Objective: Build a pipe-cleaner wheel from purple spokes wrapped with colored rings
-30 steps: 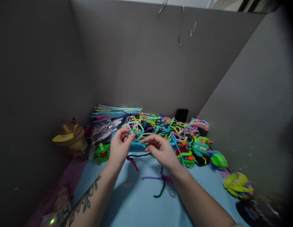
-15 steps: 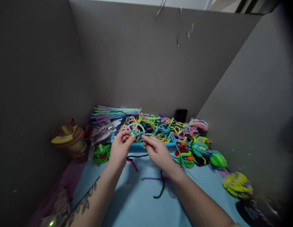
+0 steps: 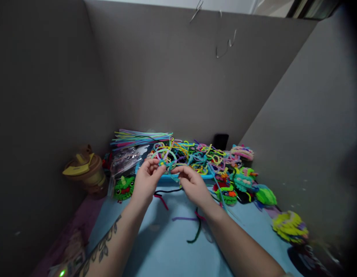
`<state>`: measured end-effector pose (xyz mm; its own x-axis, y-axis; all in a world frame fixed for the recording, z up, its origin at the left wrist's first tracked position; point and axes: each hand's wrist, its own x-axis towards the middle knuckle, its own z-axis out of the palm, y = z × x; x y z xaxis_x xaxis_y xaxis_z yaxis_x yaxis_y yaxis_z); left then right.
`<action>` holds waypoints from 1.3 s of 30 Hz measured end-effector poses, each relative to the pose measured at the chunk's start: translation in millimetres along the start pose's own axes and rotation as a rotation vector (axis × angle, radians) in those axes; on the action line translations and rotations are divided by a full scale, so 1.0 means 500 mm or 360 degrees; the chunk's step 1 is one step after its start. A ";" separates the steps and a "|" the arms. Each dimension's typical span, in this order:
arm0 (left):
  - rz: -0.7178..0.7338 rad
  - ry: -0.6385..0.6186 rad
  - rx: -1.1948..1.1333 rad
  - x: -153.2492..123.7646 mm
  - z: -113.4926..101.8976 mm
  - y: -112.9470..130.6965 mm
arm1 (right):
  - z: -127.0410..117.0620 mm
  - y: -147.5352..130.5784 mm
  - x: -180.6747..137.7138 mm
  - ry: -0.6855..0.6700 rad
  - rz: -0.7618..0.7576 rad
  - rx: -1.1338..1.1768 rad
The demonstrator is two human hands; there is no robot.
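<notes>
My left hand (image 3: 146,179) is closed, thumb and fingers pinching a teal pipe cleaner (image 3: 168,164) that is bent into loops, with a bit of yellow by the thumb. From the right, my right hand (image 3: 193,185) pinches the same piece, its index finger stretched toward the left fingertips. A teal end curves down beside the right fingers. Both hands are raised in front of a blue tray (image 3: 167,177) heaped with curled pipe cleaners (image 3: 192,156) in many colours. How the held strands cross is too small to make out.
Straight pipe cleaners (image 3: 140,137) lie in a bundle at the back left. A green fuzzy figure (image 3: 124,188) sits left of the tray, near a lidded cup (image 3: 86,173). Fuzzy pieces (image 3: 243,179) line the right side. Loose pipe cleaner scraps (image 3: 184,219) lie on the blue table (image 3: 167,250).
My right fingers have shifted slightly, and more of the teal strand shows hanging beside them. My left hand has stayed nearly still, holding the piece.
</notes>
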<state>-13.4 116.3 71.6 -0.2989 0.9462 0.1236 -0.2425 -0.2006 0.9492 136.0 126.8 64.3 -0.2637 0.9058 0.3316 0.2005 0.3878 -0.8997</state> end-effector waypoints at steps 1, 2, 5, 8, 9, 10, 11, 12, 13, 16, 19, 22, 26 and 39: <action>-0.0028 -0.0009 -0.0021 0.000 0.000 0.000 | 0.000 0.000 0.000 -0.0023 0.0016 0.0000; -0.0054 -0.0026 -0.0035 0.000 0.000 -0.001 | 0.000 0.000 0.000 -0.0040 0.0016 -0.0009; -0.0090 -0.0089 -0.0038 -0.002 0.000 -0.003 | 0.004 -0.001 0.001 -0.0052 -0.0003 -0.0058; -0.0095 -0.0104 -0.0031 -0.005 0.001 -0.007 | 0.014 -0.001 0.000 0.0024 -0.0031 -0.0210; -0.0099 -0.0106 -0.0031 -0.006 0.001 -0.008 | 0.017 -0.001 0.000 0.0059 -0.0057 -0.0280; -0.0106 -0.0110 -0.0034 -0.006 0.001 -0.009 | 0.018 -0.001 -0.001 0.0092 -0.0089 -0.0343; -0.0114 -0.0113 -0.0040 -0.005 0.001 -0.010 | 0.019 -0.002 -0.002 0.0117 -0.0124 -0.0394; -0.0124 -0.0111 -0.0049 -0.004 0.000 -0.010 | 0.018 -0.004 -0.003 0.0140 -0.0162 -0.0433; -0.0134 -0.0105 -0.0063 -0.003 -0.001 -0.011 | 0.015 -0.006 -0.004 0.0164 -0.0209 -0.0461; -0.0187 -0.0104 -0.0093 0.001 -0.004 -0.010 | 0.003 -0.013 -0.008 0.0318 -0.0401 -0.0500; -0.0236 -0.0177 -0.0091 -0.003 -0.001 -0.007 | -0.006 -0.015 -0.011 0.0503 -0.0574 -0.0553; -0.0257 -0.0252 -0.0071 -0.013 0.006 -0.003 | -0.007 -0.013 -0.013 0.0565 -0.0668 -0.0637; -0.0264 -0.0306 -0.0029 -0.024 0.014 0.000 | -0.003 -0.012 -0.016 0.0632 -0.0694 -0.0656; -0.0245 -0.0370 0.0059 -0.030 0.014 0.019 | -0.012 -0.023 -0.019 0.0516 -0.0826 -0.0617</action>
<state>-4.7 101.9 81.1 -0.0407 0.9985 0.0362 -0.2332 -0.0447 0.9714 142.0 115.0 73.1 -0.1346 0.5704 0.8103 0.4616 0.7597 -0.4581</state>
